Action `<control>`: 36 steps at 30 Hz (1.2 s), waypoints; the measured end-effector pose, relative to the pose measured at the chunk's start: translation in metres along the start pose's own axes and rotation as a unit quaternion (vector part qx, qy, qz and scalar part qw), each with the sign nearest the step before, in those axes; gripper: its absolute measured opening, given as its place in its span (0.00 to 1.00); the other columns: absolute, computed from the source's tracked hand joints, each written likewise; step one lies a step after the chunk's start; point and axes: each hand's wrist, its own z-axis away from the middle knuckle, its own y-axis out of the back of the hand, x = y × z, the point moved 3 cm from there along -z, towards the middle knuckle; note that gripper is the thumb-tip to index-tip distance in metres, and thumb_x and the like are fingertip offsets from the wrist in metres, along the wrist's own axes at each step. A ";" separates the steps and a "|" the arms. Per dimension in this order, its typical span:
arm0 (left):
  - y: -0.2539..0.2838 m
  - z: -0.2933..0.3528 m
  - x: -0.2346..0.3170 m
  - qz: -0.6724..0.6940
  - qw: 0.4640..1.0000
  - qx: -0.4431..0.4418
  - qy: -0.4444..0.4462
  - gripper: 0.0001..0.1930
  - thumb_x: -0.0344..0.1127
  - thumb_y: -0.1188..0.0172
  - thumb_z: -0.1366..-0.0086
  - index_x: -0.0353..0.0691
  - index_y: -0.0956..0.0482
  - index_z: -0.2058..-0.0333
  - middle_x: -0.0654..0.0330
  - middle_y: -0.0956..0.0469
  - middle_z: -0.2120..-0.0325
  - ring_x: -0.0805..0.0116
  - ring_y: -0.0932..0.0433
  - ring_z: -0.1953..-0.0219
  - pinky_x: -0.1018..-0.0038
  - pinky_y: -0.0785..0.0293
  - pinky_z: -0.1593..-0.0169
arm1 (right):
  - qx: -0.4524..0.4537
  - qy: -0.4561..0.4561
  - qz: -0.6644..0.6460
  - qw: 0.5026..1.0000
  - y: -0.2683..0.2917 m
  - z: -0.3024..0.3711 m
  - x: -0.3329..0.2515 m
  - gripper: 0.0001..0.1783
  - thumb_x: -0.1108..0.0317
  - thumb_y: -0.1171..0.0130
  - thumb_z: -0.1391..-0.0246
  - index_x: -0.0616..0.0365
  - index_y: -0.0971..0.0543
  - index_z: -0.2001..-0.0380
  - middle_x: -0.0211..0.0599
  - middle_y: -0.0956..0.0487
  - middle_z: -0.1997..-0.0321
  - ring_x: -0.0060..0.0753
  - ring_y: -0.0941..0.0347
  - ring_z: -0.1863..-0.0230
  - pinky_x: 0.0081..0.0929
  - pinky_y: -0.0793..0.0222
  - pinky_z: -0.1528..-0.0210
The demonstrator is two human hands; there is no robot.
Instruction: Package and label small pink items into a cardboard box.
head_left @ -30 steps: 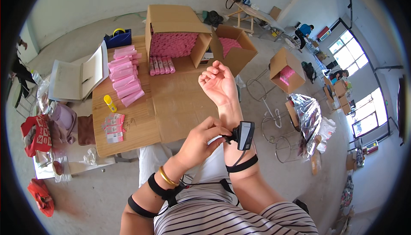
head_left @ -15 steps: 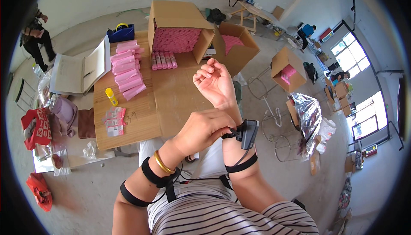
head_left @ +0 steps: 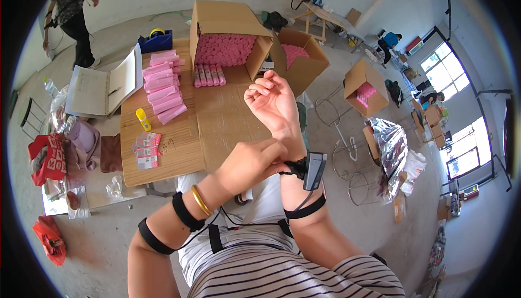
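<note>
Left hand [head_left: 247, 163] pinches a forearm strap [head_left: 294, 168].
Right hand [head_left: 275, 107], empty, half-curled, faces up near the table's [head_left: 182, 160] right edge, likely to expose the strap.

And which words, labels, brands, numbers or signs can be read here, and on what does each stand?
I copy no wording, only where it stands.
Red bag: large pale characters.
Wooden table: dark handwriting, apparently a number.
Pink-and-white labels on that table: printing too small to read.
Open notebook: faint writing, too small to read.
Strapped device, its strap held by the left hand: any marking too small to read.
</note>
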 end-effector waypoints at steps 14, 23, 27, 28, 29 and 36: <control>-0.062 0.027 0.007 0.473 0.791 0.109 0.372 0.02 0.25 0.40 0.39 0.32 0.23 0.68 0.66 0.23 0.76 0.80 0.27 0.71 0.82 0.29 0.65 | 0.009 0.046 0.061 0.997 0.002 0.005 -0.017 0.06 0.66 0.50 0.41 0.54 0.26 0.70 0.26 0.33 0.78 0.22 0.39 0.76 0.26 0.40 0.60; -0.055 0.031 0.013 0.508 0.735 0.111 0.435 0.04 0.31 0.41 0.38 0.38 0.23 0.66 0.65 0.22 0.72 0.83 0.28 0.72 0.86 0.42 0.76 | -0.025 0.063 0.119 0.991 -0.010 0.004 -0.015 0.06 0.65 0.50 0.41 0.54 0.26 0.69 0.27 0.32 0.77 0.22 0.39 0.75 0.26 0.39 0.59; -0.054 0.032 0.011 0.510 0.715 0.101 0.468 0.02 0.30 0.43 0.39 0.39 0.24 0.69 0.65 0.23 0.73 0.82 0.28 0.72 0.86 0.42 0.76 | -0.027 0.060 0.155 0.986 -0.016 0.005 -0.008 0.06 0.65 0.49 0.41 0.54 0.26 0.69 0.27 0.31 0.76 0.23 0.38 0.75 0.26 0.39 0.60; -0.054 0.032 0.011 0.509 0.716 0.101 0.468 0.02 0.30 0.43 0.39 0.39 0.24 0.69 0.65 0.23 0.73 0.82 0.28 0.72 0.86 0.42 0.76 | -0.028 0.061 0.154 0.986 -0.017 0.005 -0.008 0.06 0.65 0.49 0.41 0.54 0.26 0.69 0.27 0.31 0.76 0.23 0.38 0.75 0.26 0.39 0.60; -0.054 0.032 0.012 0.521 0.713 0.096 0.460 0.02 0.30 0.43 0.40 0.39 0.24 0.69 0.65 0.23 0.73 0.82 0.28 0.72 0.86 0.42 0.76 | -0.033 0.055 0.159 0.985 -0.018 0.006 -0.009 0.07 0.65 0.50 0.41 0.54 0.26 0.69 0.27 0.32 0.76 0.23 0.38 0.74 0.27 0.39 0.59; -0.055 0.038 0.016 0.559 0.692 0.116 0.442 0.02 0.30 0.44 0.41 0.39 0.26 0.70 0.66 0.27 0.76 0.83 0.33 0.75 0.87 0.43 0.76 | -0.021 0.040 0.168 0.985 -0.014 0.000 -0.002 0.07 0.66 0.52 0.40 0.55 0.26 0.69 0.27 0.32 0.76 0.23 0.38 0.74 0.27 0.38 0.58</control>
